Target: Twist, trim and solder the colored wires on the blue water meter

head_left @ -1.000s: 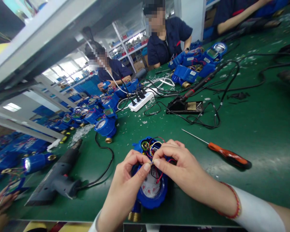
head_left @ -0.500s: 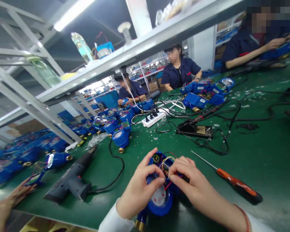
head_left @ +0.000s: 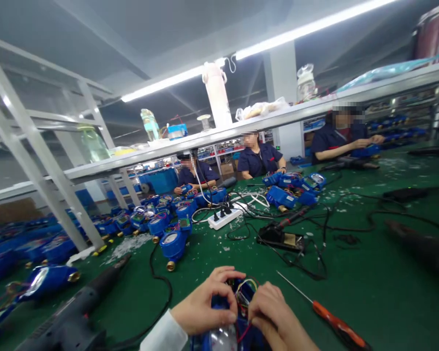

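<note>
A blue water meter [head_left: 237,312] with an open top and coloured wires sits at the near edge of the green bench, partly cut off by the bottom of the view. My left hand [head_left: 205,304] grips its left side, thumb and fingers pinching at the wires. On the meter's right side, my right hand [head_left: 272,314] has its fingertips closed on the wires [head_left: 246,287]. An orange-handled screwdriver [head_left: 332,324] lies just right of my right hand.
A dark heat gun [head_left: 71,319] lies at the near left with its cable. Many blue meters [head_left: 171,239] crowd the left and middle. A white power strip [head_left: 225,218] and a soldering iron stand [head_left: 280,236] sit mid-bench. Three people work opposite under a shelf [head_left: 241,129].
The camera has tilted upward, so my hands and the meter have dropped to the bottom edge. My hands stay on the meter's wires.
</note>
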